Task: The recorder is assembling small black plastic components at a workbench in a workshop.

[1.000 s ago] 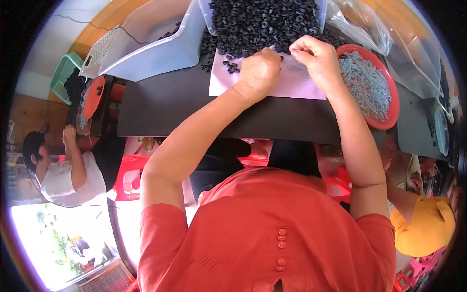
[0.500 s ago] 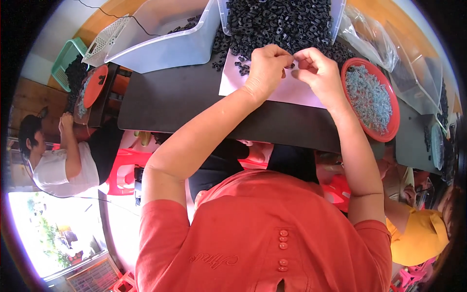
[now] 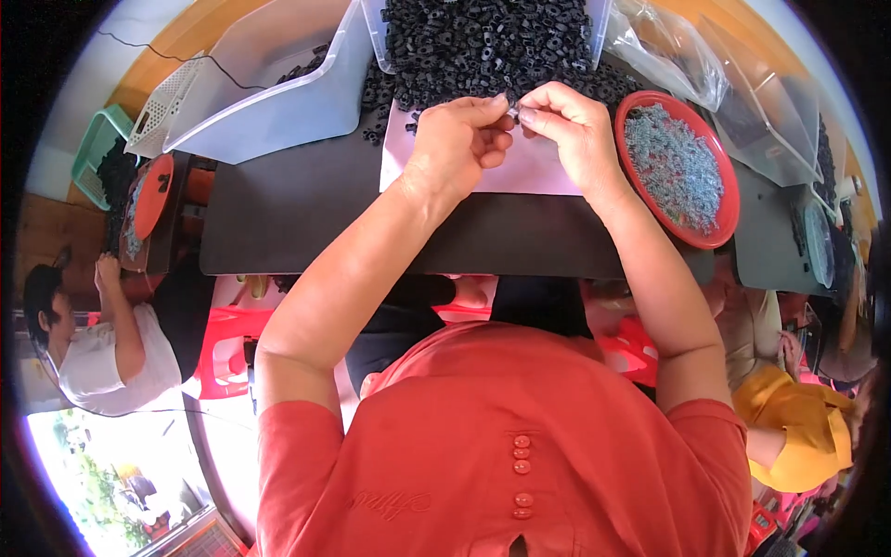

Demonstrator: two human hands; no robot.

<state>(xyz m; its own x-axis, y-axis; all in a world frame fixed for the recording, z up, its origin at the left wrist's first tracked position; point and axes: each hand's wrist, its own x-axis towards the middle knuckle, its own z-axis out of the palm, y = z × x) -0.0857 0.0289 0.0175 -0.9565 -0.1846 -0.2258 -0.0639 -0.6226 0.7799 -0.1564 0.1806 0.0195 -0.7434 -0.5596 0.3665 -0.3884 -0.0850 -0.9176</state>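
Note:
My left hand (image 3: 451,144) and my right hand (image 3: 574,135) meet fingertip to fingertip above a pale pink sheet (image 3: 543,174) on the dark table. A tiny pale, shiny piece (image 3: 513,111) shows between the fingertips, pinched by my right thumb and forefinger. The left thumb and forefinger are also pressed together, and whatever they grip is hidden. Just beyond both hands, a heap of small black plastic parts (image 3: 487,46) fills a clear tub and spills onto the sheet. Beside my right hand sits a red round tray (image 3: 727,206) full of small pale blue-grey pieces (image 3: 673,162).
A large translucent bin (image 3: 269,116) with some black parts stands at the left. Clear plastic bags (image 3: 673,51) and a clear container (image 3: 775,121) lie at the far right. One person in white (image 3: 125,357) sits at the left, another in yellow (image 3: 789,436) at the right.
The view has shifted, so the table things sit further left. My fingertips have come together, and the pale piece now shows between them; a dark bit showed there before.

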